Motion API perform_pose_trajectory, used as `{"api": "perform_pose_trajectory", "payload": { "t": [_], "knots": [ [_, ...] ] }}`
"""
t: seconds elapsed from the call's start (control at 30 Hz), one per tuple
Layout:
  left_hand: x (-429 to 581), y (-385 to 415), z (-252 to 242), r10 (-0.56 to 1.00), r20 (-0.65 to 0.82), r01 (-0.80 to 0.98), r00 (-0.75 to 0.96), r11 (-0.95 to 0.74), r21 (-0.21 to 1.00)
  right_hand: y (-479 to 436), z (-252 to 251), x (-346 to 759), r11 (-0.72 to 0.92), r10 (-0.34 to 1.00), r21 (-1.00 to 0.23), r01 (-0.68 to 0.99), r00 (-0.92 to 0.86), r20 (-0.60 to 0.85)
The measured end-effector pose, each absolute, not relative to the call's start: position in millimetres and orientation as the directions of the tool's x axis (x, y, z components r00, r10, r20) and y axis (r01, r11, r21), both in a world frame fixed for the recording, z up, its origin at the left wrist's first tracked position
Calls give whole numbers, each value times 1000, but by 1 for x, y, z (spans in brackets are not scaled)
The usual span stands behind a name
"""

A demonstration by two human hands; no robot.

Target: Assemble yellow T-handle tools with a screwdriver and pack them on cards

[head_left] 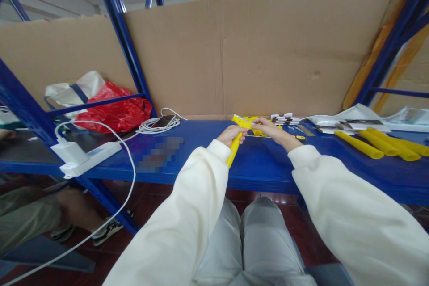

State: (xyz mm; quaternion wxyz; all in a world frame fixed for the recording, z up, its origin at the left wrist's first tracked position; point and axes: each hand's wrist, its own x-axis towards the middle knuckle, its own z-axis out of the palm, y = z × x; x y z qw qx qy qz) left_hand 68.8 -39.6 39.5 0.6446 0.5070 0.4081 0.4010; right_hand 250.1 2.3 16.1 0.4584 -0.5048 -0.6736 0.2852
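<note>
Now left hand (232, 135) wraps its grip round a smooth yellow handle (233, 152); right hand (272, 129) pinches the angular head (240, 121).

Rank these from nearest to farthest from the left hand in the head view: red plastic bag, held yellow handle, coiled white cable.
From the left hand:
1. Yellow handle, in its grip.
2. Coiled white cable, off to its left.
3. Red plastic bag, farther left.

Setting: workshop, by appearance.
Framework: blue metal rack posts (122, 31).
Screening: cardboard sheets (284, 49).
Work surface: blue bench (268, 161), yellow tubes (360, 145) on it.
Electrical: white power strip (102, 157).
</note>
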Motion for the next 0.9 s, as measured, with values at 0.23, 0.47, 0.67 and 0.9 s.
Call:
{"api": "perform_pose_trajectory", "payload": {
  "t": [0.23,0.47,0.67,0.9],
  "knots": [
    [69,-39,40,924,-110,-162,366,180,970,0,15,251,334,940,-827,453,-89,330],
    [67,-39,42,946,-105,-168,307,162,972,9,21,276,300,925,-740,602,8,381],
    [65,-35,41,966,-133,-170,221,172,970,3,27,344,127,960,-446,886,4,281],
    [64,-30,36,978,-165,-176,129,186,967,-4,19,383,97,993,-285,954,-73,92]
  ]
}}
